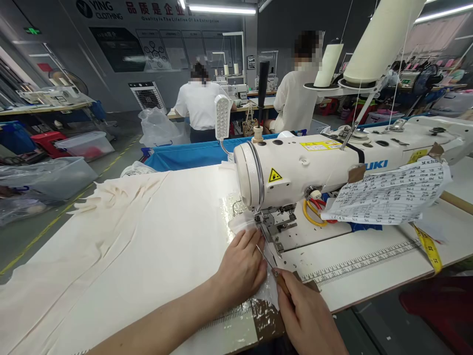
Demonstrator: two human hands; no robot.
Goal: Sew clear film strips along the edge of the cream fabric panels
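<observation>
My left hand [242, 264] presses down on a piece of white fabric [242, 223] just in front of the presser foot [264, 219] of a sewing machine [295, 165]. Its fingers are bent close together on the cloth, and the fingertips are partly hidden. In my right hand [305, 310] is an awl, closed around its wooden handle [283, 283]. The awl's thin metal shaft [266, 257] points up and left toward the left fingers. Beneath both hands, white fabric runs down toward the table's front edge.
Cream fabric [107, 217] lies bunched across the left of the table. A handwritten sheet [388, 192] hangs on the machine, near a yellow tape measure [428, 249]. Thread cones [380, 44] stand above. Two people [203, 103] work beyond the blue cloth trough [185, 157].
</observation>
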